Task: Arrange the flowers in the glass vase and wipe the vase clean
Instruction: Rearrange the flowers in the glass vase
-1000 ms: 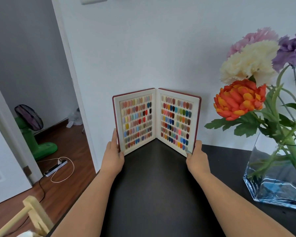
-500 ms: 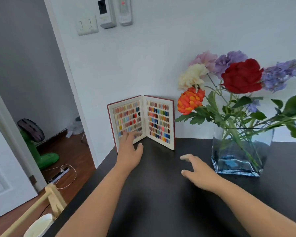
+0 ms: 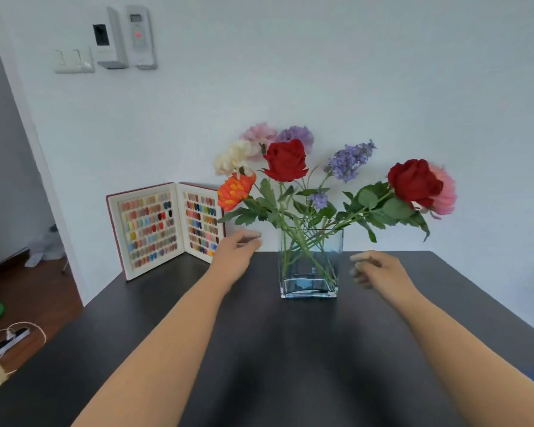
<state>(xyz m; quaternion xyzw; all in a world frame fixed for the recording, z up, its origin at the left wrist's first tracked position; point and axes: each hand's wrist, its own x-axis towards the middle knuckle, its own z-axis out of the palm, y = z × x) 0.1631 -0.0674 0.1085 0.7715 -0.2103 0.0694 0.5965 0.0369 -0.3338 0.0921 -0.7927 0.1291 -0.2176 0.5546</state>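
- Left grip [image 3: 236, 254] and right grip [image 3: 378, 270]: both released, fingers loosely bent, grasping nothing, apart from the glass.
- Between them the square glass vase [image 3: 309, 262] stands upright on the black bench [image 3: 259, 349], a little water at its bottom.
- Flowers [image 3: 285, 160] fan out above both grips.
- Beyond the left grip an open nail-colour swatch book [image 3: 164, 228] stands against the wall.

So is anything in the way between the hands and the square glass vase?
Nothing visible is. The left hand and right hand hover either side of the square glass vase, with only bare black table between.
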